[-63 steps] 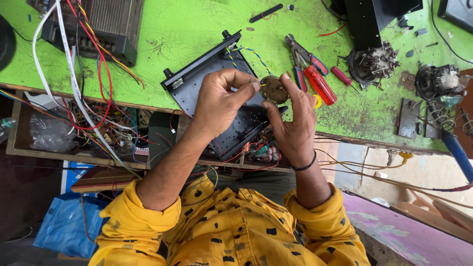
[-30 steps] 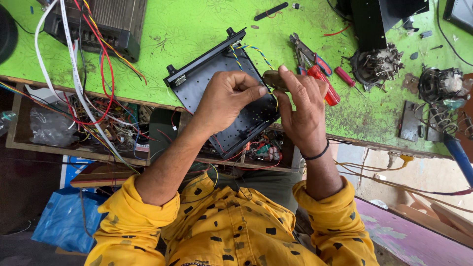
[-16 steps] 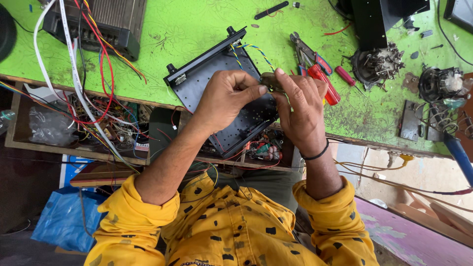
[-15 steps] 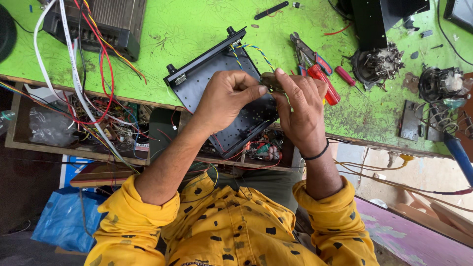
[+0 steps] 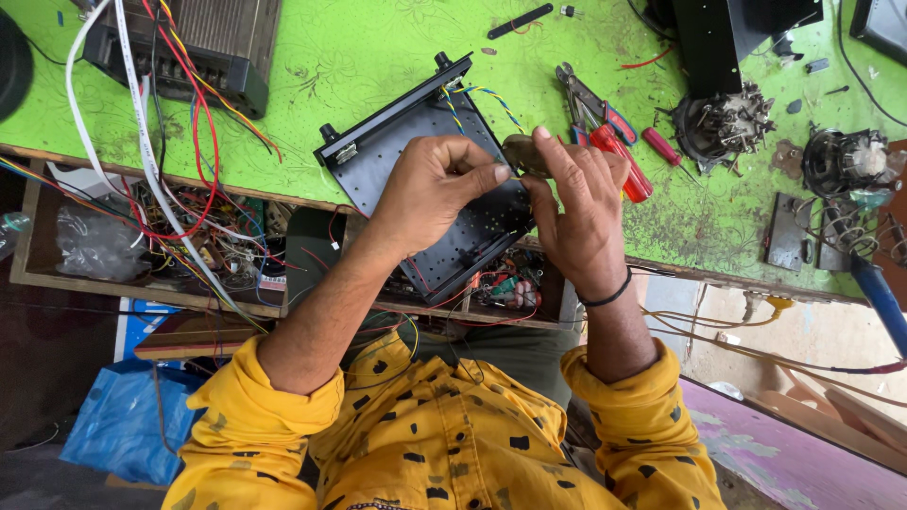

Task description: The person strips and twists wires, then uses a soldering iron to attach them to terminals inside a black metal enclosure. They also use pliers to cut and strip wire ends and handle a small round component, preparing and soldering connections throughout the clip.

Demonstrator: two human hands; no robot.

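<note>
My green workbench (image 5: 378,57) spreads under everything. On it, hanging over the near edge, lies the black perforated chassis (image 5: 425,142), with yellow and blue wires at its far corner. Just above it my left hand (image 5: 430,194) and right hand (image 5: 581,212) meet, both pinching a small brownish round part (image 5: 522,153) between fingertips. Red-handled pliers (image 5: 605,127) lie just beyond my right hand.
</note>
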